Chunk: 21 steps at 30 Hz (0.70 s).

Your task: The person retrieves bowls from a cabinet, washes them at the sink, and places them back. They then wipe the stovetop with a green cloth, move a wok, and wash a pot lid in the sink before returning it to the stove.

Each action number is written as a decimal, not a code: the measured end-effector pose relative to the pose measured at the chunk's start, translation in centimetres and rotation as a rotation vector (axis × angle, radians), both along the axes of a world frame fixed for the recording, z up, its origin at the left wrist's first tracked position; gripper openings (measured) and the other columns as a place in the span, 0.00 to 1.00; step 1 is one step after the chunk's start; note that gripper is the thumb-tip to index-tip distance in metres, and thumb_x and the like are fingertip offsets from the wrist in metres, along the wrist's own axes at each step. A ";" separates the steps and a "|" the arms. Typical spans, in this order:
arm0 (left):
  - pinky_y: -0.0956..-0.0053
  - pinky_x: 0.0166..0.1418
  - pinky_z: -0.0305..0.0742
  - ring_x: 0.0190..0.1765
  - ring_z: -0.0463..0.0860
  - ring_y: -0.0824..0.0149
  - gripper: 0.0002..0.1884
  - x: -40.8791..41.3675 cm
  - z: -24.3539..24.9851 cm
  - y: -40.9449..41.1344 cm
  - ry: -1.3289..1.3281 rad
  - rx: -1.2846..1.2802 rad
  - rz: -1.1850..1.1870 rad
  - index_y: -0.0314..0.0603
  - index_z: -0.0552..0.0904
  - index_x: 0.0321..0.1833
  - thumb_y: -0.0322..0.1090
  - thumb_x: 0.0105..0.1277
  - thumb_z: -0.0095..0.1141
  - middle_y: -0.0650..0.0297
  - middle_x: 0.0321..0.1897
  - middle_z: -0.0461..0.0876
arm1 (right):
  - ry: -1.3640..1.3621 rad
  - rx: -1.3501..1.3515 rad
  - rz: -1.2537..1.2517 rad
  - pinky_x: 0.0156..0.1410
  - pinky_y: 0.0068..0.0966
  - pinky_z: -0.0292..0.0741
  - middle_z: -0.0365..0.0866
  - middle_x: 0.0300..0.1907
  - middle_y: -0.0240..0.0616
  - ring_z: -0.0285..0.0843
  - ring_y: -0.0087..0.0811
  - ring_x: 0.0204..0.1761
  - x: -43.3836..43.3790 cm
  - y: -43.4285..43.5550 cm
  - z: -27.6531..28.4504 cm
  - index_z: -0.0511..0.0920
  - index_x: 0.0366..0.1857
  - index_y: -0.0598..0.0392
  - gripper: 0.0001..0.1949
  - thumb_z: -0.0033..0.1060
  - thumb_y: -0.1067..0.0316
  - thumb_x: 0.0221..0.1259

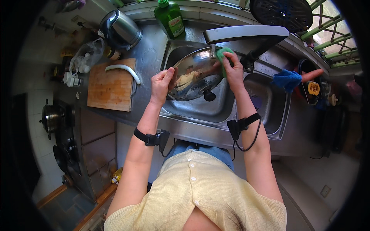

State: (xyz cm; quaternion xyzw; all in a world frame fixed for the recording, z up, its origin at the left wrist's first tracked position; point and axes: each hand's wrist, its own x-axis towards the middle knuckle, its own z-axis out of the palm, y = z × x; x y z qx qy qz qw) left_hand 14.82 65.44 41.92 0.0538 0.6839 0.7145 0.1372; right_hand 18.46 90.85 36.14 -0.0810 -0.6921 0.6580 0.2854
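Note:
A shiny metal pan lid (189, 73) with a black knob is tilted above the left basin of a steel double sink (199, 117). My left hand (163, 83) grips the lid's left rim, thumb on top. In my right hand (232, 69) is a green scouring pad (223, 57), held against the lid's upper right edge. Water runs from the faucet (245, 33) onto the lid near the pad. The fingertips of my left hand are hidden behind the rim.
Left of the sink lie a wooden cutting board (109, 86) with a white curved stalk (124, 68), and an electric kettle (121, 29). A green detergent bottle (170, 21) stands behind the basin. At right are a blue cloth (287, 80), a carrot (312, 75) and a cut pumpkin (313, 88).

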 end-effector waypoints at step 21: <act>0.77 0.41 0.76 0.29 0.79 0.73 0.23 0.4 -2.8 -5.1 -0.249 0.300 -0.006 0.40 0.82 0.38 0.55 0.73 0.49 0.67 0.27 0.81 | -0.132 -0.204 0.143 0.55 0.22 0.72 0.79 0.45 0.32 0.76 0.24 0.49 0.2 1.6 1.3 0.82 0.43 0.54 0.07 0.64 0.71 0.63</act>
